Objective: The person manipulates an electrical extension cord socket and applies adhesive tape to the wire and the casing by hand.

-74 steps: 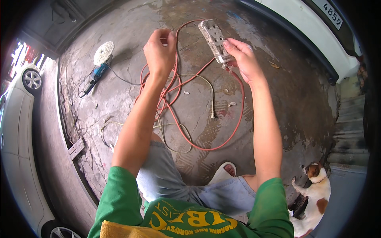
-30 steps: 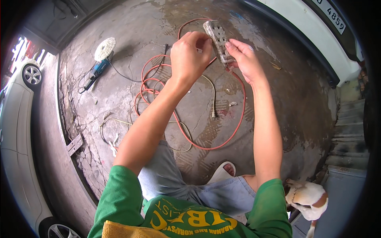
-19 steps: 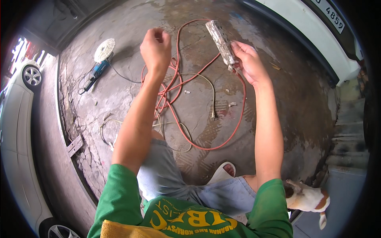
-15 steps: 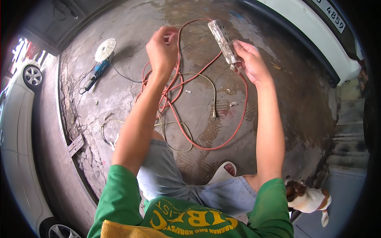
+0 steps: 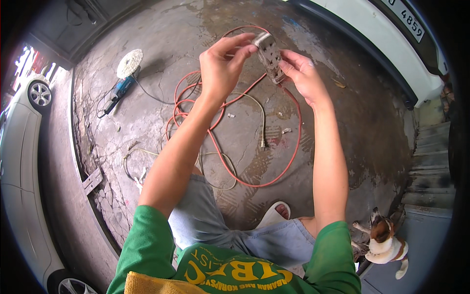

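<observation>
A worn outlet strip (image 5: 270, 60), whitish grey with patches that look like tape, is held up off the ground, with its socket holes showing. My right hand (image 5: 307, 78) grips its right side between thumb and fingers. My left hand (image 5: 223, 63) is closed, thumb and fingertips pinching at the strip's far left end. Whether a loose bit of tape is in that pinch cannot be made out. An orange cord (image 5: 297, 142) runs from the strip's near end and loops over the concrete below.
A blue polisher (image 5: 119, 90) with a white fluffy pad (image 5: 130, 63) lies at left. A thin pale cord with a plug (image 5: 263, 143) lies among the orange loops. A dog (image 5: 387, 245) is at lower right. Cars stand at far left (image 5: 22, 166) and upper right (image 5: 391, 44).
My left hand has moved right from apart to the strip's far end. The strip has turned so its sockets show. The dog has lifted its head.
</observation>
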`<state>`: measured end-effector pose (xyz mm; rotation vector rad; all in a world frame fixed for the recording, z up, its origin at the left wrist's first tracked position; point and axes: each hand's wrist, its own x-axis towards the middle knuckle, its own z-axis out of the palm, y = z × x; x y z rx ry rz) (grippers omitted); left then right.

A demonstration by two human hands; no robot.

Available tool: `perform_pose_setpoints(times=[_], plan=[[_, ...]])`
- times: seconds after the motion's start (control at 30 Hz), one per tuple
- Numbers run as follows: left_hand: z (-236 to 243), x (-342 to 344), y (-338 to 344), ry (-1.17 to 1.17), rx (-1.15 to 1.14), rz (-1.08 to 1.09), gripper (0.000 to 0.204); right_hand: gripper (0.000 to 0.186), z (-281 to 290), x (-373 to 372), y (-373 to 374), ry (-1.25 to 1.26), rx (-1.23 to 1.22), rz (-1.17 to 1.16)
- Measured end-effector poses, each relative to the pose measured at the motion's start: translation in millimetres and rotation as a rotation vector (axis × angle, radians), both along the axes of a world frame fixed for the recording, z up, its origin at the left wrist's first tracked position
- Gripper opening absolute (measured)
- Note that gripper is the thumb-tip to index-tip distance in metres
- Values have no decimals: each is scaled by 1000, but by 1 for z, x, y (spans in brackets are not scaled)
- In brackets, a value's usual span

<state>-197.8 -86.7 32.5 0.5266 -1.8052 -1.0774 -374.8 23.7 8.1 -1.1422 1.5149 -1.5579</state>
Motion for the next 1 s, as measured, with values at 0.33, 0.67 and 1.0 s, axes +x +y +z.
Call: perform_pose_setpoints(times=[0.33,0.67,1.0], plan=[[4,4,7,-58,-82,-175,29,31,5,-14,8,129,-6,64],[3,1,6,-186,-297,63,14,30,6,-12,7,545,-90,-96],[-12,2,-12,-251,-478,104,16,32,18,4,7,685,-97,-104]])
